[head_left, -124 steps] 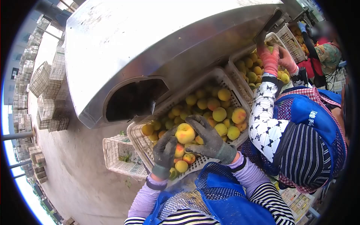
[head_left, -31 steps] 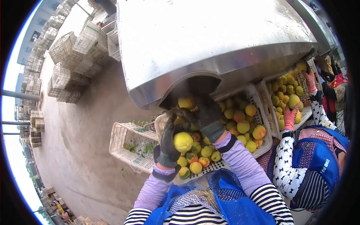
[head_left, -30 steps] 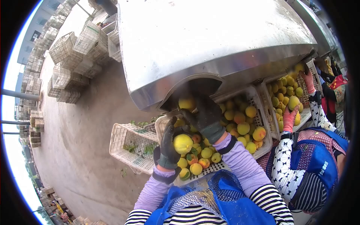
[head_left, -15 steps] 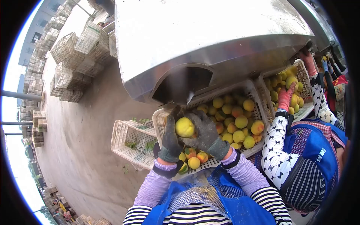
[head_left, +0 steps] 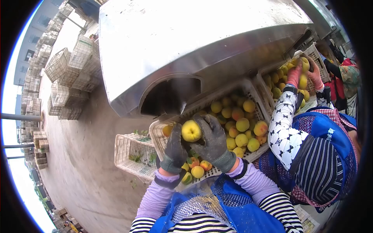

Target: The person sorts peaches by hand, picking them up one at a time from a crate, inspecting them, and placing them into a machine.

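A yellow peach (head_left: 191, 131) is held between my two gloved hands, above a white plastic crate (head_left: 156, 140). My left hand (head_left: 175, 149), in a dark grey glove, closes on the fruit's left side. Gripping it from the right is my right hand (head_left: 213, 144), in a matching glove; some of its fingers are hidden behind the fruit. Below and to the right, the crate holds many yellow and reddish peaches (head_left: 243, 124). A few more peaches (head_left: 198, 171) lie at the crate's near end, under my wrists.
A metal machine housing (head_left: 206, 50) with a dark opening (head_left: 167, 95) overhangs the crate. Left of it stands another white crate (head_left: 124, 155) with green leaves inside. On my right a co-worker (head_left: 314, 155) handles peaches in a neighbouring crate. Stacked crates (head_left: 72, 83) stand further left.
My view has shifted, so the machine and crates sit further left. The peach stays in my hands, turned so its stem hollow shows. The co-worker's hands now come together on a peach.
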Demonstrator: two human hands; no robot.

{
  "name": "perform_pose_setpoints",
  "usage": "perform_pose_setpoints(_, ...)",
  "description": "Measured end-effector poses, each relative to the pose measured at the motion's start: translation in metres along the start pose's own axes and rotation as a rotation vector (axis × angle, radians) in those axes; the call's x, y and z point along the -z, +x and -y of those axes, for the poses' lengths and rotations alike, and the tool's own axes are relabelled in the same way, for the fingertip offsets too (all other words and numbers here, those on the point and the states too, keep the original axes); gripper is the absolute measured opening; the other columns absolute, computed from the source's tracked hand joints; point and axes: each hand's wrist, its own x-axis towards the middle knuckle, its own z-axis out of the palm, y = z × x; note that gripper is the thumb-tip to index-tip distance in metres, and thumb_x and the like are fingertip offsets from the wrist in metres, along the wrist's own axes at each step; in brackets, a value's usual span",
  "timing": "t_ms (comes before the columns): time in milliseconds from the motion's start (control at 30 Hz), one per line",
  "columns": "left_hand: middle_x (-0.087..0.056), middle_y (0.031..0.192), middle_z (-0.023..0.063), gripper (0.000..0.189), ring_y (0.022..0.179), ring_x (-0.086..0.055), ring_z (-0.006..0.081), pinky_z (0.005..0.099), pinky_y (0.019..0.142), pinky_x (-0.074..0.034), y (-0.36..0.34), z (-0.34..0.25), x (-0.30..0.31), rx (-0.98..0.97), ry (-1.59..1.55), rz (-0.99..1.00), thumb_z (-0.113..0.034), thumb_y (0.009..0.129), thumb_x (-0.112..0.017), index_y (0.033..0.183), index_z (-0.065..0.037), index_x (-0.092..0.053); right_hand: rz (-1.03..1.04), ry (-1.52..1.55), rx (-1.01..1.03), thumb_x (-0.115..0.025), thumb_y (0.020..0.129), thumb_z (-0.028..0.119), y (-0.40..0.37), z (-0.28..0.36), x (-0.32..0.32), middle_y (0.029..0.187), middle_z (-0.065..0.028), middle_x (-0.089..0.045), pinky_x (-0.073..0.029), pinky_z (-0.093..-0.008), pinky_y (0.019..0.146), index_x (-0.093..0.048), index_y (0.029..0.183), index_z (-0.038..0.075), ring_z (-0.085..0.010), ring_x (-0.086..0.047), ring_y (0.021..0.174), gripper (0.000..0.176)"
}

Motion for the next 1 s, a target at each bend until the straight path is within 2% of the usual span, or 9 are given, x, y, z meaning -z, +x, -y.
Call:
perform_pose_setpoints(133,-0.063,0.120,0.0174,0.054,0.104,-0.065,0.0276,0.0400,0.090,-0.055,0.010,-0.021,0.002,-0.002,0.013,-0.114,-0.043,0.105,-0.044,0.137,0.000,-0.048,-0.017,0.116,-0.115,-0.082,0.069,0.025,0.025,0.011,-0.015,0.114,-0.0164,-0.060,-0.053,-0.0447,0.081,-0.058,0.132,0.009,-0.0368,-0.062,0.101,0.069)
perform_pose_setpoints(267,-0.065,0.115,0.0170,0.067,0.098,-0.066,0.0276,0.0396,0.087,-0.055,0.014,-0.005,0.024,-0.019,-0.033,-0.194,-0.061,0.100,-0.043,0.141,-0.008,-0.047,0.057,0.010,-0.021,-0.080,0.072,0.020,0.077,-0.013,-0.047,0.093,-0.0142,-0.066,-0.054,-0.0438,0.069,-0.064,0.113,0.013,-0.0357,-0.066,0.082,0.045)
perform_pose_setpoints(400,-0.065,0.115,0.0124,0.054,0.106,-0.065,0.0236,0.0367,0.090,-0.053,0.030,0.021,0.041,0.151,-0.095,-0.140,-0.049,0.106,-0.038,0.144,-0.012,-0.044,-0.056,0.122,0.103,-0.080,0.075,0.024,0.123,-0.035,-0.076,0.097,-0.0149,-0.066,-0.052,-0.0447,0.076,-0.063,0.116,0.007,-0.0361,-0.065,0.089,0.047)
perform_pose_setpoints(533,-0.060,0.123,0.0159,0.057,0.109,-0.063,0.0309,0.0435,0.091,-0.052,0.051,0.096,0.055,-0.065,0.754,0.110,-0.029,0.093,-0.062,0.142,-0.006,-0.045,0.039,0.116,-0.076,-0.078,0.078,0.025,0.042,-0.064,-0.034,0.103,-0.0150,-0.066,-0.051,-0.0478,0.078,-0.062,0.120,0.005,-0.0364,-0.064,0.092,0.048)
perform_pose_setpoints(667,-0.046,0.143,0.0204,0.075,0.127,-0.050,0.0402,0.0525,0.109,-0.037,0.049,0.183,0.019,-0.044,1.311,0.314,-0.042,0.085,-0.068,0.146,-0.007,-0.042,0.329,-0.744,-0.378,-0.074,0.082,0.036,-0.043,-0.145,0.014,0.102,-0.0154,-0.068,-0.051,-0.0477,0.077,-0.058,0.127,0.006,-0.0348,-0.065,0.093,0.056)
perform_pose_setpoints(767,-0.050,0.142,0.0193,0.079,0.128,-0.050,0.0390,0.0527,0.106,-0.036,0.049,0.243,-0.009,-0.558,1.557,0.525,-0.045,0.083,-0.069,0.147,-0.007,-0.042,0.533,-0.755,-0.657,-0.074,0.081,0.039,-0.073,-0.191,0.024,0.106,-0.0171,-0.067,-0.051,-0.0478,0.075,-0.057,0.128,0.006,-0.0352,-0.065,0.093,0.059)
perform_pose_setpoints(867,-0.055,0.136,0.0179,0.076,0.125,-0.053,0.0373,0.0490,0.102,-0.042,0.050,0.244,-0.016,-0.573,1.727,0.546,-0.047,0.083,-0.068,0.143,-0.008,-0.045,0.558,-0.450,-0.726,-0.073,0.085,0.041,-0.073,-0.200,0.026,0.110,-0.0150,-0.066,-0.053,-0.0425,0.076,-0.053,0.133,0.005,-0.0287,-0.067,0.095,0.063)
perform_pose_setpoints(967,-0.058,0.133,0.0157,0.064,0.123,-0.056,0.0325,0.0416,0.099,-0.046,0.073,0.165,-0.038,0.234,1.634,0.684,-0.044,0.086,-0.068,0.137,-0.009,-0.050,0.272,0.549,-0.910,-0.069,0.090,0.044,-0.064,-0.160,0.049,0.118,-0.0122,-0.064,-0.055,-0.0351,0.081,-0.050,0.138,0.005,-0.0255,-0.067,0.100,0.065)
perform_pose_setpoints(1000,-0.055,0.138,0.0151,0.065,0.125,-0.056,0.0325,0.0441,0.098,-0.047,0.074,0.176,-0.032,0.194,1.603,0.645,-0.044,0.085,-0.068,0.138,-0.012,-0.050,0.253,0.754,-0.948,-0.067,0.092,0.044,-0.060,-0.145,0.056,0.119,-0.0120,-0.063,-0.055,-0.0340,0.083,-0.047,0.141,0.005,-0.0244,-0.067,0.102,0.066)
